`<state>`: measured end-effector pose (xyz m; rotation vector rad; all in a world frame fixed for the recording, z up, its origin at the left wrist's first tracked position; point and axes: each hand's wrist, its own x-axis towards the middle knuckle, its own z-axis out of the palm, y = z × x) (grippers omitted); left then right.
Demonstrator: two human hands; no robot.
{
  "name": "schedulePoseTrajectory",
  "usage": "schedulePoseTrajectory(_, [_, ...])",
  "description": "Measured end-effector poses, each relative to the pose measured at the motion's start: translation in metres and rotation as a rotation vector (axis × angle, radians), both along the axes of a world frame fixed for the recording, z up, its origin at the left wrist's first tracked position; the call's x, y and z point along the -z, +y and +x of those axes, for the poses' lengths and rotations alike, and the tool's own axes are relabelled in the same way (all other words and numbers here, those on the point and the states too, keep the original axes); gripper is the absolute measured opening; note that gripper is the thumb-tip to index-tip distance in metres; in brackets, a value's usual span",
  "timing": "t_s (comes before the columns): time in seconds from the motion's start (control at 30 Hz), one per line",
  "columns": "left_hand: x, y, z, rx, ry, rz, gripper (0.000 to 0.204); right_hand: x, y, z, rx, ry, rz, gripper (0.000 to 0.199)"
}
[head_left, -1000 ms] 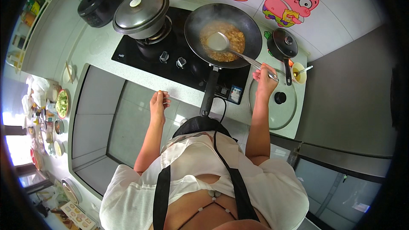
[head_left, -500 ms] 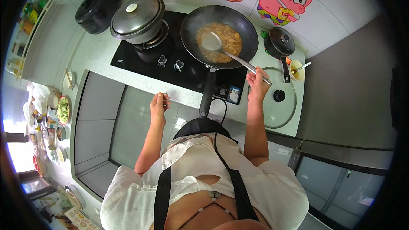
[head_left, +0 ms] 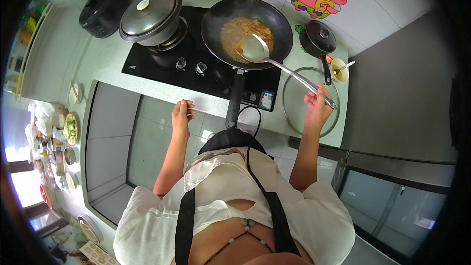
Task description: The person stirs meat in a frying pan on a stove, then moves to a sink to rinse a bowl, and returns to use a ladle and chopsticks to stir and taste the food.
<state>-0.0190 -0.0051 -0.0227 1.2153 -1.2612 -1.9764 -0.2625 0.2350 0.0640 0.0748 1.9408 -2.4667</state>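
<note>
Head view, largest first: "What is seen?"

"On the pale bench [head_left: 110, 64] a black hob [head_left: 147, 62] is set, and on it the wok [head_left: 282, 32]. Left of the wok a silver pot [head_left: 149, 14] is stood, covered; right of it a glass lid [head_left: 296, 102] is laid."

"And smaller?"

"Brown food [head_left: 240, 28] is contained in the wok; over it the bowl of the ladle [head_left: 255, 49] is held, tilted."

"Each grip?"

"Right of the wok, the ladle's handle is pinched by the right hand [head_left: 318, 110]. Left of the wok's handle, the left hand [head_left: 182, 118] is loosely curled; whether its fingertips meet cannot be told."
</note>
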Motion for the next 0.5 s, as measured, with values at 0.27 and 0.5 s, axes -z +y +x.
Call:
schedulePoseTrajectory(0.27, [-0.002,-0.006,-0.012,0.039,0.002,-0.025,0.024,-0.005,0.032,0.005,0.107,-0.004,0.039,0.02])
schedulePoseTrajectory(0.5, [0.0,-0.012,-0.019,0.04,0.008,-0.001,0.024,-0.014,0.066,0.008,0.194,0.006,0.105,0.021])
